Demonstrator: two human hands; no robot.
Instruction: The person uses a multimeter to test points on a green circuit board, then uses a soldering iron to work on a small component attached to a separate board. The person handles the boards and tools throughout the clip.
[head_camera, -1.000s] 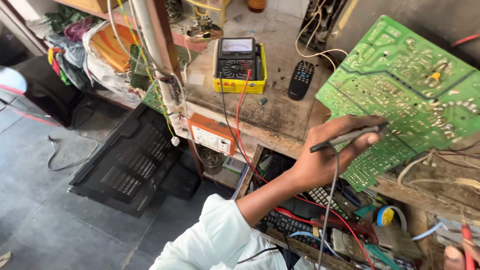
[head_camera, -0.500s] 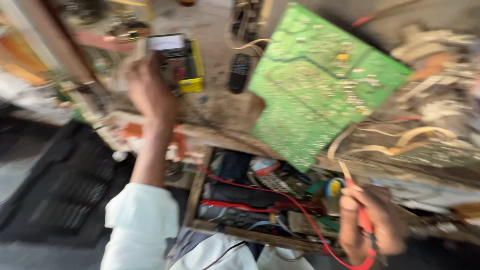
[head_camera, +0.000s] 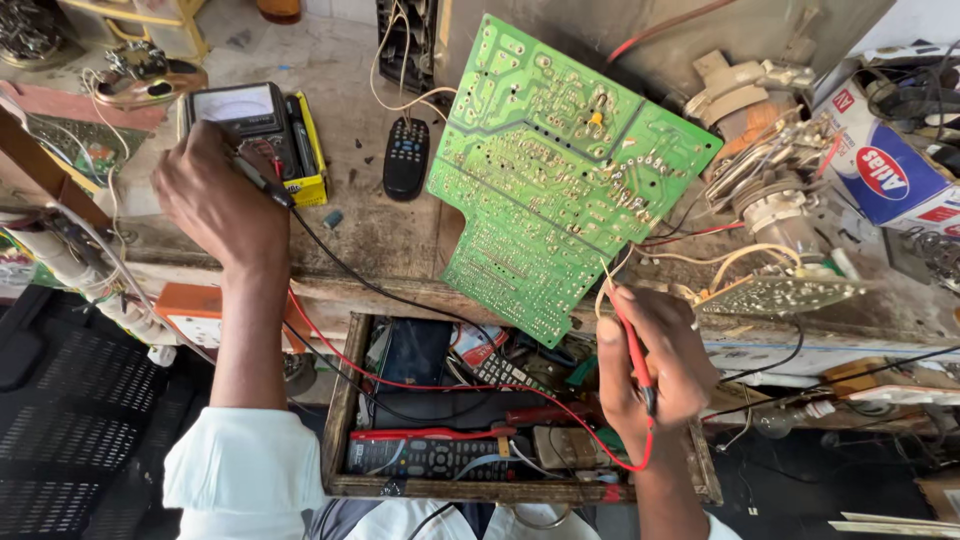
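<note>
A large green circuit board (head_camera: 560, 170) stands tilted on the workbench, solder side toward me. My right hand (head_camera: 655, 360) grips a red test probe (head_camera: 632, 345) just below the board's lower right edge; its red lead loops down over an open drawer. My left hand (head_camera: 215, 195) holds a black test probe (head_camera: 262, 178) and rests on a meter in a yellow case (head_camera: 265, 120), covering its lower part. The black lead runs from that hand down to the drawer.
A black remote (head_camera: 406, 158) lies between meter and board. The open wooden drawer (head_camera: 345, 400) holds remotes, tools and wires. Coils and a small board (head_camera: 780, 292) crowd the right side, beside a printed box (head_camera: 885, 165). A black grille (head_camera: 70, 430) lies lower left.
The view has swung right and steadied. My left hand went from the front of the bench up to the meter with the black probe. My right hand with the red probe rose to the board's lower edge.
</note>
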